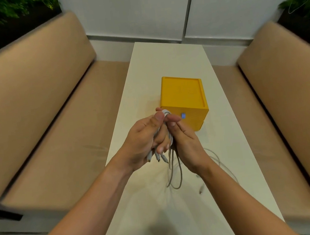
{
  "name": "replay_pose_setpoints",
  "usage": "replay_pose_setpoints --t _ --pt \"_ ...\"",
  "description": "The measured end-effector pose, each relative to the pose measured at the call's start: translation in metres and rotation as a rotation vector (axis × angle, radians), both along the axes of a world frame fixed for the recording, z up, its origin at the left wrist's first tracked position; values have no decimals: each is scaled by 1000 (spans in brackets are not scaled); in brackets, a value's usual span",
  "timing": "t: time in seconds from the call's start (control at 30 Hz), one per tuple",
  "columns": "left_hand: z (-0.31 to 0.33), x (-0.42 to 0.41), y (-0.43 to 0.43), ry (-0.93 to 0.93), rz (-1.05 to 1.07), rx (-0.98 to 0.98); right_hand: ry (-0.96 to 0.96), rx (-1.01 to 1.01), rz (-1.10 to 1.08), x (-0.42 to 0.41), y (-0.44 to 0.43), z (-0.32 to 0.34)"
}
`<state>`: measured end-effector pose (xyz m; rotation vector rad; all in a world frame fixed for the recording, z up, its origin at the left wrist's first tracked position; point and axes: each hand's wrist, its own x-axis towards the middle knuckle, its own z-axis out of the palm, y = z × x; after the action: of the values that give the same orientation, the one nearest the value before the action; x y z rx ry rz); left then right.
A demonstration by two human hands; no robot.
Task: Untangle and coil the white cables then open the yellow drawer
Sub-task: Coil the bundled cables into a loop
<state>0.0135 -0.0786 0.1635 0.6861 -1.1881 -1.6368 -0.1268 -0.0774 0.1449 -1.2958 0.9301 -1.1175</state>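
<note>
Forearms enter from 6 o'clock and meet over the white table [163,58].

Left hand [143,140]: fingers curled round the white cables [166,113], thumb clamped on top, gripping the bundle. Several plug ends stick out under its palm at 6 o'clock.

Bundle sits between both hands, mid-frame, held above the table, just in front of the drawer.

Right hand [187,142]: palm facing left, fingertips on top of the bundle. Pinching a strand or only pressing it, can't tell.

Progress, as a judgement: coiling partly done. Top of the bundle looks wound into tight loops, but a long loop hangs down at 6 o'clock. A loose run [216,160] lies on the table at 4 o'clock of the right hand, with one plug end [201,191] beside the right forearm. Tails left to wind in.

Yellow drawer [182,93] at 12 o'clock of the hands: closed, blue tab [183,116] on the front facing the person. Opening not started.

Cable look: thin, pale grey-white, limp. Surface too blurred to tell.
</note>
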Motion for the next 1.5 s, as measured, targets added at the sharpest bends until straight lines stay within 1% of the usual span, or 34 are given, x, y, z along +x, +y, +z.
replay_pose_setpoints --t 0.1,0.17,0.23,0.33,0.47,0.53,0.63,0.67,0.7,0.77,0.87,0.93,1.0,1.1,1.27,1.37,1.5 --pt "1 -2 -1 -22 53 -50 189 -50 -129 12 0 3" --pt "2 -3 0 -25 82 -74 271 -107 -125 13 -3 6" --pt "3 -4 0 -6 86 -73 286 -120 -87 12 -7 8" --pt "1 1 -3 -13 73 -9 289 -80 -5 11 -11 0" --pt "-11 14 -5 -17 -23 92 359 -33 55 7 -13 -9" --pt "-14 16 -2 -6 -37 107 351 -20 80 6 -11 -11" --pt "-15 17 -1 -22 8 89 198 101 163 8 -5 -16" --pt "-14 19 -3 -17 41 84 174 126 168 8 -3 -19" --pt "-13 22 -6 -1 79 82 204 119 149 8 2 -24" --pt "-9 29 -12 31 147 99 347 53 90 8 15 -38" --pt "-8 34 -15 17 192 115 570 -21 82 10 30 -48" --pt "-10 30 -14 -16 208 114 761 -59 128 11 32 -44" --pt "-13 24 -12 -62 230 109 867 -53 205 12 34 -37" --pt "-17 18 -12 -166 282 90 922 -21 310 14 43 -25" --pt "-12 15 -9 -258 294 56 1007 4 339 6 51 -5" --pt "-11 16 -8 -386 288 5 1019 46 407 2 60 7" --pt "-17 13 -2 -545 247 -92 1092 -51 389 2 76 18"
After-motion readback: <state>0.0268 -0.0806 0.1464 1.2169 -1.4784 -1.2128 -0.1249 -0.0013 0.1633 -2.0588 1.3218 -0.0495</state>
